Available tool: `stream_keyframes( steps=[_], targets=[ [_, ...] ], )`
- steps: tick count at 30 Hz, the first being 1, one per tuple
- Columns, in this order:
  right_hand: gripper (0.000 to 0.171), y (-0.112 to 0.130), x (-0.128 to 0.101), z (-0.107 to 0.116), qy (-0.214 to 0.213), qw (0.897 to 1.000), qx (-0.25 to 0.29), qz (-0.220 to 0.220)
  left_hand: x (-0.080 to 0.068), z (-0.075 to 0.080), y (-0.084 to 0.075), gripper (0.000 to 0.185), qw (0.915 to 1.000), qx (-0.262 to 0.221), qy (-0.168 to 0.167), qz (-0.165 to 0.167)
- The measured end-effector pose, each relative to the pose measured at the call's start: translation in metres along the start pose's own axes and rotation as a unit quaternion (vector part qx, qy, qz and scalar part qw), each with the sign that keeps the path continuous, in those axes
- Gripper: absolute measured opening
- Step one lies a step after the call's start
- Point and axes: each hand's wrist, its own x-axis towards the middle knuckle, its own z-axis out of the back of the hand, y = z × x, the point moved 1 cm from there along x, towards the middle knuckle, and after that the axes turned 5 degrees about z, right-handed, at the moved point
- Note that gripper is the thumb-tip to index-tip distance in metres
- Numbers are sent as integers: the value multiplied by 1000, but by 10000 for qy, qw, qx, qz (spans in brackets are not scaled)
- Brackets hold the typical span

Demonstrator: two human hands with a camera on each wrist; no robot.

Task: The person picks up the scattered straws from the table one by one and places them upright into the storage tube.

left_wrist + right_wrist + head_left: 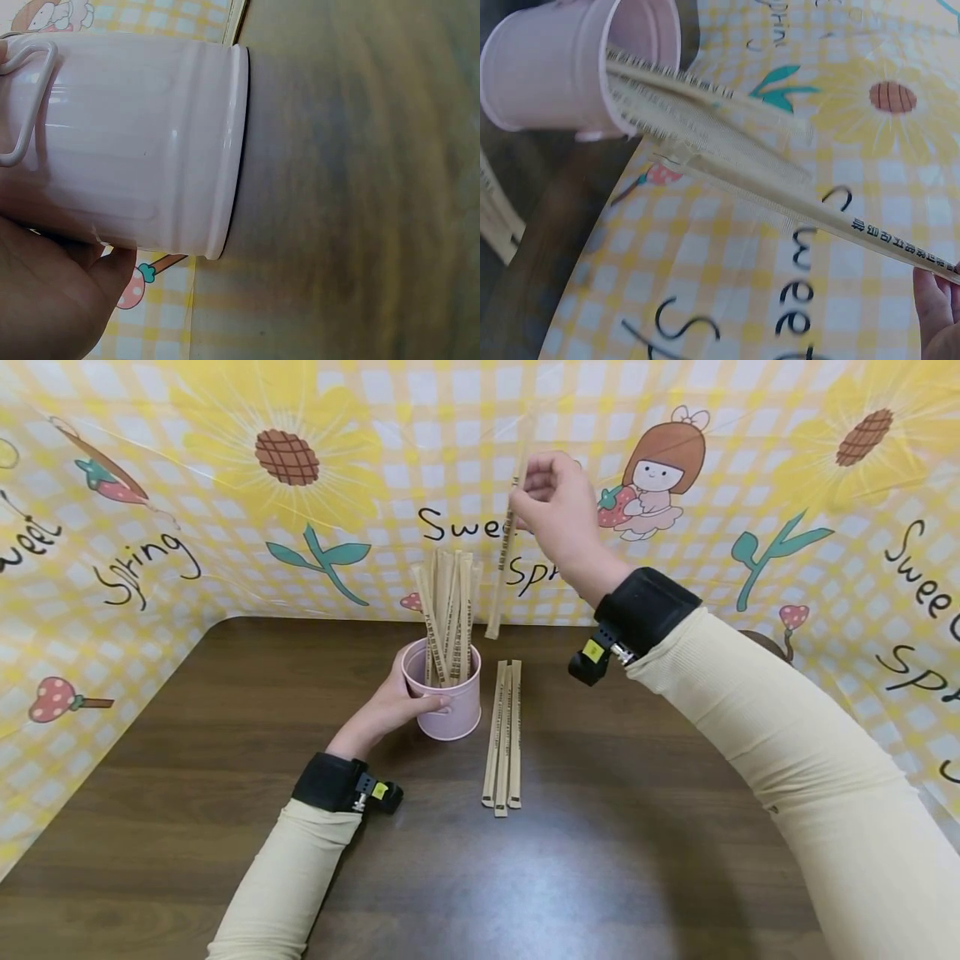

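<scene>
My left hand [382, 706] holds a pink metal bucket [455, 714] standing on the table, its thumb across the front of the wall and its fingers partly hidden behind. Inside, several paper-wrapped straws [448, 618] with dark print lean upright above the rim. Between thumb and fingers, my right hand [561, 514] pinches a single wrapped straw [503, 556], raised nearly vertical right of the bucket. In the right wrist view, this straw [802, 202] slants away from the fingertips toward the bucket's mouth. A wire handle [37, 105] shows on the bucket in the left wrist view.
Three wrapped straws [507, 735] lie side by side on the brown wooden table [600, 843], just right of the bucket. Behind the table's far edge rises a yellow checked cloth [480, 443] printed with flowers and lettering, and it also covers both sides.
</scene>
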Motion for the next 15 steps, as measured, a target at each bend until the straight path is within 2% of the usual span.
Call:
stream_keyframes(
  steps=[6,15],
  targets=[
    [27,-4,-5,-21,237,9993,37,297,1,0,1,102,10000,-3,-6,20],
    [23,-28,-12,-33,435,9981,-417,97,1,1,0,103,10000,21,-42,85]
  ],
)
